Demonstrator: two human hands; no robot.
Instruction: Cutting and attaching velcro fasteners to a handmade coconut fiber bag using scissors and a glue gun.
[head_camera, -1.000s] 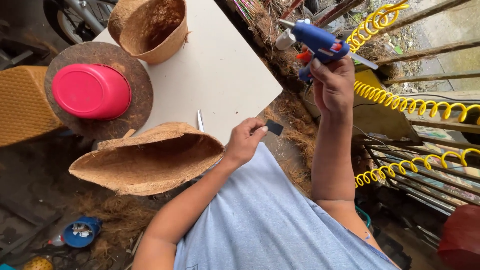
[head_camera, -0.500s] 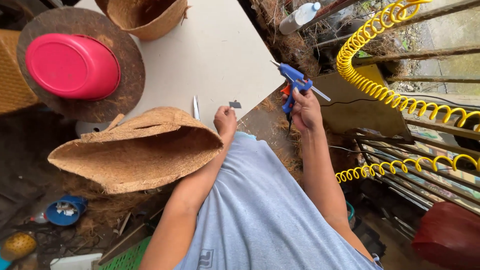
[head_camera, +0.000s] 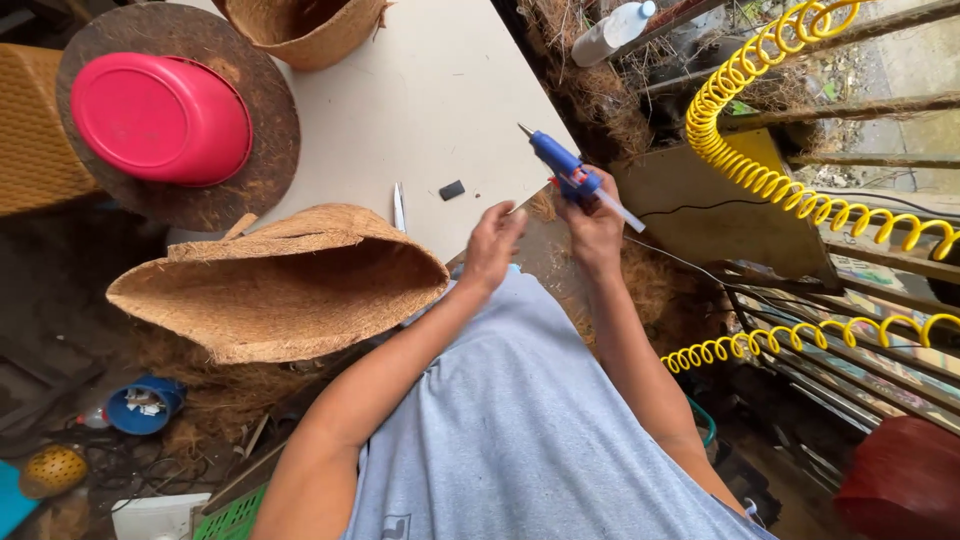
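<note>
A: Item one, right hand (head_camera: 598, 215)?
B: Fingers wrapped tight round a blue glue gun (head_camera: 560, 165); metal nozzle points away from the knuckles, a clear glue stick juts out behind the palm.

A: Left hand (head_camera: 492, 245)?
B: Fingers loosely curled, holding nothing, just beside the right hand at the near edge of the pale board (head_camera: 430, 90).

A: Beyond the left fingertips?
B: A small black block (head_camera: 452, 190), flat on the board, near but apart. Further along, a thin silver blade (head_camera: 399, 207), upright to view.

A: Fibre goods?
B: One large coir basket (head_camera: 285, 285), coarse, brown, wide mouth open, lying on its side beside the left forearm. A second coir pot (head_camera: 300, 30) at the board's far end. A round coir disc (head_camera: 270, 150) carrying a glossy pink plastic bowl (head_camera: 160, 118), turned over.

A: Packages?
B: A clear plastic bottle (head_camera: 612, 32), white cap, well past the nozzle among dry fibre; label unreadable.

A: Right of the glue gun?
B: A yellow coiled hose (head_camera: 760, 175), springy loops.
</note>
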